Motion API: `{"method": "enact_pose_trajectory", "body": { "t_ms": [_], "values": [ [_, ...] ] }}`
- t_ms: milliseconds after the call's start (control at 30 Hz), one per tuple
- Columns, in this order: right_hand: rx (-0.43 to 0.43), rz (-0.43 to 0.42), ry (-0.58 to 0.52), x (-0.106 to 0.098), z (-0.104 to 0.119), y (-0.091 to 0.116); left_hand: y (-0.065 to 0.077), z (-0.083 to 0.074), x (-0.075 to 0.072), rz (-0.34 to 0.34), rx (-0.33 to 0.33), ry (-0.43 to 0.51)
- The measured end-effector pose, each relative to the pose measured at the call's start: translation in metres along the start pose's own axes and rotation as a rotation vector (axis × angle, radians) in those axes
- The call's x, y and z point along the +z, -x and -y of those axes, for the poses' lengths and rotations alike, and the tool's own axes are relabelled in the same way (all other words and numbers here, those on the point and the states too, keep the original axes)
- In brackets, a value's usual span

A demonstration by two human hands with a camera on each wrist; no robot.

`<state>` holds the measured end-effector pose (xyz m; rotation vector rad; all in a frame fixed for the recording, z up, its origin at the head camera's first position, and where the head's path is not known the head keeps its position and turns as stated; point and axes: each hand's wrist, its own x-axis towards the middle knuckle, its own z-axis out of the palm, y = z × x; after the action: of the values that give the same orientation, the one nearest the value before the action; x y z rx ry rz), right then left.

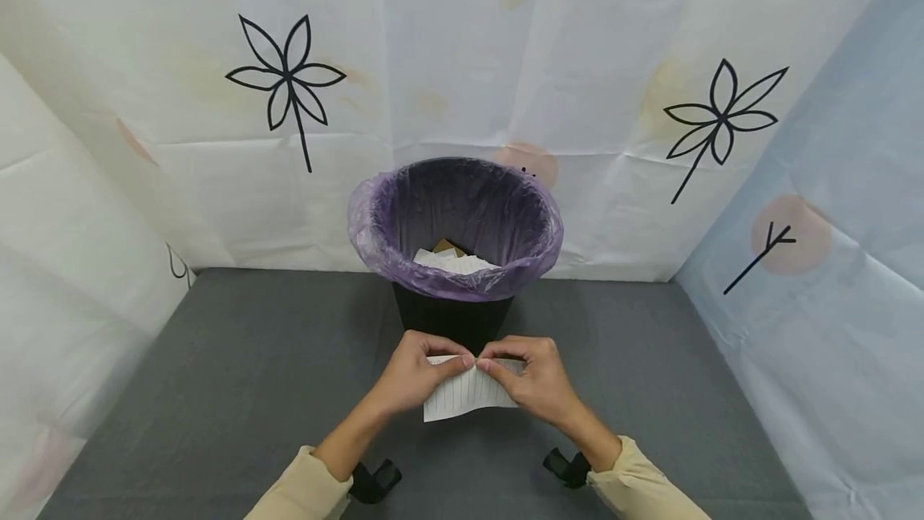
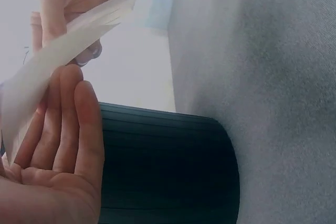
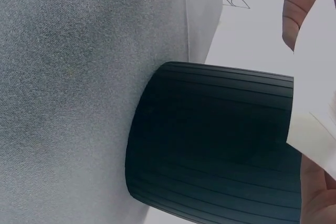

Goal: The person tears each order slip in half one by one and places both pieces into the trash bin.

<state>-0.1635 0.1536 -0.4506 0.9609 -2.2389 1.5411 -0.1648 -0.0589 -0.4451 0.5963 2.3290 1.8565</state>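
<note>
Between both hands a sheet of lined white paper (image 1: 462, 393) is held up in front of a black trash bin (image 1: 451, 313). My left hand (image 1: 413, 371) pinches its upper edge near the middle with thumb and forefinger. Right beside it, my right hand (image 1: 536, 382) pinches the same edge, the two thumb tips almost meeting. In the left wrist view the paper (image 2: 50, 69) stands tilted above curled fingers (image 2: 67, 119), its far end splitting into two layers. The right wrist view catches only part of the paper (image 3: 315, 93) at its edge.
A purple bag (image 1: 534, 267) lines the bin and folds over its rim. Inside lie white paper scraps (image 1: 455, 262) and a brown piece (image 1: 449, 246). The bin stands on a grey cloth-covered surface (image 1: 238, 392), before a white patterned curtain (image 1: 447, 46). Black straps (image 1: 375, 481) show at the wrists.
</note>
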Motion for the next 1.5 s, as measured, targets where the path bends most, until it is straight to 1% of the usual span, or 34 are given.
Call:
{"method": "enact_pose_trajectory", "body": {
  "t_ms": [67, 133, 200, 267, 333, 433, 500, 633, 800, 933, 1067, 1300, 1433, 1500],
  "values": [
    [-0.005, -0.015, 0.003, 0.001, 0.001, 0.0, 0.0, -0.001, -0.001, -0.005, -0.025, 0.018],
    [0.007, -0.024, 0.01, 0.001, 0.002, 0.0, 0.0, -0.001, -0.001, -0.012, -0.052, 0.034],
    [0.034, -0.027, 0.011, 0.0, 0.003, 0.0, 0.0, -0.002, -0.002, -0.023, -0.075, 0.04],
    [0.067, -0.021, 0.003, -0.001, 0.005, 0.0, 0.0, -0.002, -0.003, -0.03, -0.084, 0.027],
    [0.107, -0.006, -0.013, -0.002, 0.005, 0.0, 0.0, -0.003, -0.003, -0.033, -0.074, -0.001],
    [0.16, 0.02, -0.034, -0.005, 0.006, 0.0, 0.001, -0.005, -0.004, -0.037, -0.041, -0.046],
    [0.19, 0.037, -0.04, -0.007, 0.006, -0.001, 0.002, -0.007, -0.004, -0.037, -0.024, -0.058],
    [0.22, 0.058, -0.034, -0.009, 0.007, -0.001, 0.002, -0.009, -0.006, -0.028, -0.017, -0.052],
    [0.242, 0.049, -0.01, -0.01, 0.006, -0.001, 0.003, -0.01, -0.009, -0.023, -0.01, -0.079],
    [0.231, 0.039, 0.002, -0.01, 0.005, -0.001, 0.003, -0.009, -0.009, -0.03, -0.013, -0.094],
    [0.202, 0.025, 0.02, -0.009, 0.006, -0.001, 0.004, -0.009, -0.007, -0.054, -0.026, -0.091],
    [0.114, -0.022, 0.002, -0.008, 0.007, 0.0, 0.004, -0.009, -0.008, -0.134, -0.06, -0.083],
    [0.066, -0.031, -0.022, -0.007, 0.009, -0.001, 0.005, -0.008, -0.01, -0.172, -0.058, -0.092],
    [0.048, -0.037, -0.037, -0.007, 0.01, -0.001, 0.005, -0.008, -0.011, -0.191, -0.047, -0.094]
  ]
}}
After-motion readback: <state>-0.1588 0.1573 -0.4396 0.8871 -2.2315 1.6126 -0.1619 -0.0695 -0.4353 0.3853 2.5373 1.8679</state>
